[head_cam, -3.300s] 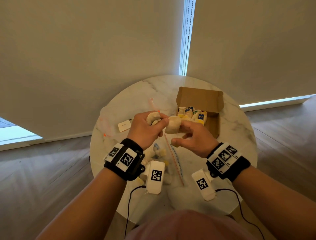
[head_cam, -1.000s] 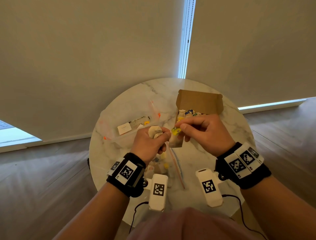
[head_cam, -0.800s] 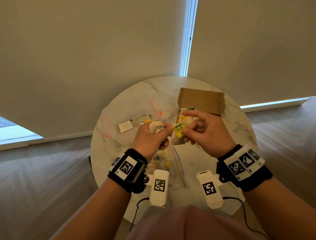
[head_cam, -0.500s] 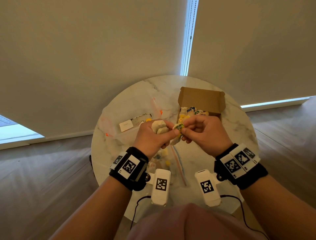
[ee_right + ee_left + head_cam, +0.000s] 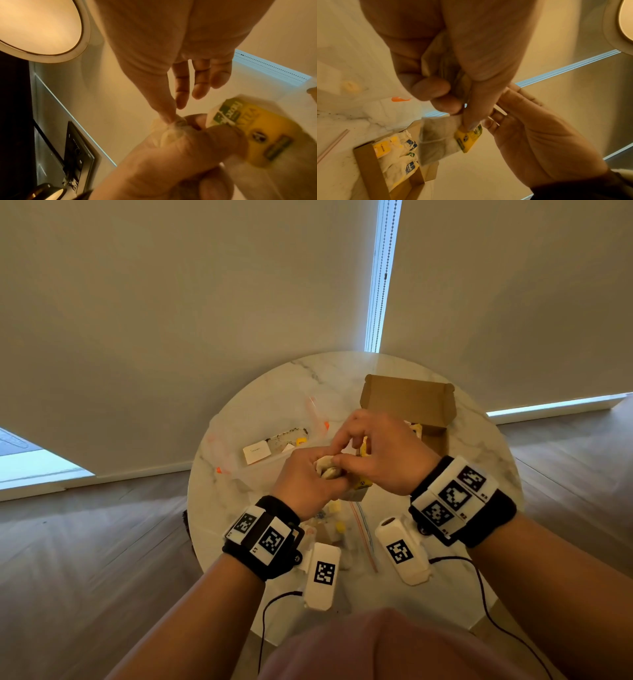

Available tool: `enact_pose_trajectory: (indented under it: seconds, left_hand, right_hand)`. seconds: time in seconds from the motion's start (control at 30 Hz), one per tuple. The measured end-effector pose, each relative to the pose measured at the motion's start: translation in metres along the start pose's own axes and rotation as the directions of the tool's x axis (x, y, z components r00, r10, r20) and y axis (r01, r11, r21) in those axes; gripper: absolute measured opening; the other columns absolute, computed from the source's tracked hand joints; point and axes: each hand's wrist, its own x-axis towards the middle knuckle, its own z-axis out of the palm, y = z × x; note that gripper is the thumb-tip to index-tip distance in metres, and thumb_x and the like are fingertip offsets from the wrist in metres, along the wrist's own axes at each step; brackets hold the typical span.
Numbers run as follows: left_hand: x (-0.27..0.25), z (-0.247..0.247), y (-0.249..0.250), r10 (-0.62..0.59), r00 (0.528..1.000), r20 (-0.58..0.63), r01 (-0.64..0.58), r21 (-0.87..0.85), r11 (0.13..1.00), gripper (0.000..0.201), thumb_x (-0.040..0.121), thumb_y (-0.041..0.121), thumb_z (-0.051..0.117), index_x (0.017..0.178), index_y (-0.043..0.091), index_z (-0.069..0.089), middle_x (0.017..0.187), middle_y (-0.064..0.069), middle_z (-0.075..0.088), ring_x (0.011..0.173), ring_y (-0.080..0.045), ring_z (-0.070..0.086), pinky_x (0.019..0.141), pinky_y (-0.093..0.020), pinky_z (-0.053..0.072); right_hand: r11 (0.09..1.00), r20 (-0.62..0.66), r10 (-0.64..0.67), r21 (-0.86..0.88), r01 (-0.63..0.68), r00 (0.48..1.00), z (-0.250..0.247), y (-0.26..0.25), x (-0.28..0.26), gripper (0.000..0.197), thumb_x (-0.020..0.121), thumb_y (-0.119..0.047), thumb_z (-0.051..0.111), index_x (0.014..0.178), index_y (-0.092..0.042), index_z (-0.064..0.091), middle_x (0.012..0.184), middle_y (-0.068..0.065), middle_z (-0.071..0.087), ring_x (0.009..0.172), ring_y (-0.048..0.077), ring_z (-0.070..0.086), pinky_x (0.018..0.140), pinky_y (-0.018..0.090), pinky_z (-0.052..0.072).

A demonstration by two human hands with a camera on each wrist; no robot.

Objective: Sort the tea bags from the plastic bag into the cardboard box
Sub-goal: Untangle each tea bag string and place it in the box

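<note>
My left hand (image 5: 306, 482) is curled round a bundle of pale tea bags (image 5: 327, 469) above the middle of the round table. In the left wrist view one tea bag (image 5: 438, 139) hangs below the left hand (image 5: 453, 105), whose thumb presses on its yellow tag (image 5: 469, 136). My right hand (image 5: 344, 455) reaches over from the right. Its thumb and forefinger pinch a corner of a tea bag (image 5: 179, 121) in the bundle, with the other fingers (image 5: 202, 83) straight. The cardboard box (image 5: 407, 405) stands open behind the hands and holds several tea bags (image 5: 397, 155).
A clear plastic bag (image 5: 274, 446) with orange marks lies left of the hands, with a white label and a yellow tag inside. Another clear bag (image 5: 337, 530) holding several tea bags lies under my wrists. The marble table (image 5: 479, 460) ends near the wall.
My right hand has left the yellow tag and moved left over the left hand, now pinching at the bundle. The left hand keeps its grip.
</note>
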Motion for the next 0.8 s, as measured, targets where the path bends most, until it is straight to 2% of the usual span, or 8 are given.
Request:
enact_pose_trajectory:
  seconds: [0.1,0.17,0.27,0.33,0.47,0.57,0.67,0.8]
  left_hand:
    - [-0.002,-0.001,-0.003,-0.012,1.000,-0.019,0.012,0.023,1.000,0.020,0.079,0.007,0.078,0.074,0.022,0.066,0.057,0.015,0.062,0.051,-0.002,0.055,0.052,-0.019,0.044]
    - [-0.003,-0.003,-0.004,-0.035,0.999,-0.035,0.036,0.012,0.999,0.019,0.080,0.008,0.078,0.076,0.023,0.068,0.062,0.013,0.064,0.052,-0.003,0.056,0.052,-0.018,0.045]
    - [-0.004,-0.003,-0.005,-0.064,0.997,-0.037,0.064,-0.023,0.998,0.010,0.080,0.007,0.078,0.084,0.014,0.073,0.076,0.002,0.065,0.051,-0.003,0.054,0.047,-0.017,0.044]
    - [-0.004,-0.003,-0.005,-0.059,0.998,-0.037,0.057,-0.045,0.997,0.012,0.080,0.005,0.078,0.083,0.015,0.073,0.079,0.001,0.064,0.050,-0.002,0.052,0.046,-0.017,0.042]
    - [-0.003,-0.008,-0.004,-0.057,0.997,-0.042,0.054,-0.060,0.997,0.017,0.080,0.006,0.079,0.088,0.020,0.072,0.076,0.000,0.063,0.048,-0.007,0.052,0.046,-0.018,0.042]
    - [-0.002,-0.012,-0.002,-0.044,0.999,-0.028,0.042,-0.052,0.998,0.018,0.080,0.007,0.079,0.093,0.017,0.071,0.068,0.008,0.063,0.048,-0.009,0.052,0.046,-0.019,0.043]
    - [0.001,-0.013,0.001,-0.016,1.000,-0.005,0.016,-0.021,1.000,0.014,0.080,0.008,0.079,0.085,0.019,0.072,0.065,0.014,0.062,0.050,-0.003,0.051,0.048,-0.018,0.042]
    - [0.008,-0.012,-0.001,0.019,1.000,-0.005,-0.019,0.026,0.999,0.016,0.079,0.013,0.081,0.079,0.027,0.074,0.071,0.009,0.063,0.057,-0.004,0.050,0.054,-0.022,0.043]
  right_hand:
    - [0.977,-0.041,-0.039,0.206,0.046,0.998,-0.004,-0.001,0.001,0.004,0.083,-0.012,0.072,0.086,-0.014,0.071,0.082,-0.006,0.068,0.075,0.008,0.062,0.068,0.029,0.054]
    - [0.921,-0.108,-0.037,0.383,0.076,0.993,-0.011,-0.002,0.001,0.004,0.084,-0.004,0.070,0.086,-0.006,0.068,0.084,0.007,0.070,0.077,0.020,0.068,0.073,0.034,0.059]
    - [0.836,-0.211,0.041,0.543,0.082,0.977,-0.021,-0.002,0.002,0.005,0.086,0.004,0.066,0.089,0.002,0.063,0.081,0.019,0.069,0.075,0.031,0.069,0.070,0.030,0.060]
    - [0.798,-0.235,0.116,0.600,0.050,0.965,-0.027,0.002,0.003,0.005,0.088,0.005,0.062,0.091,0.002,0.062,0.074,0.014,0.070,0.070,0.026,0.070,0.066,0.027,0.059]
    - [0.845,-0.316,0.208,0.535,-0.008,0.926,-0.038,0.021,0.003,0.007,0.088,-0.001,0.065,0.094,-0.002,0.064,0.072,0.005,0.071,0.064,0.017,0.070,0.062,0.027,0.059]
    - [0.911,-0.354,0.245,0.402,-0.090,0.903,-0.040,0.038,0.000,0.008,0.088,-0.005,0.066,0.097,-0.006,0.066,0.076,0.001,0.071,0.064,0.008,0.068,0.061,0.018,0.056]
    - [0.926,-0.288,0.277,0.335,-0.175,0.917,-0.031,0.052,-0.003,0.008,0.088,-0.006,0.066,0.094,-0.011,0.067,0.076,-0.002,0.069,0.064,-0.002,0.065,0.060,0.011,0.051]
    - [0.918,-0.167,0.260,0.349,-0.190,0.951,-0.013,0.057,-0.010,0.014,0.086,-0.006,0.069,0.086,-0.020,0.069,0.078,-0.002,0.072,0.067,0.005,0.068,0.061,0.018,0.053]
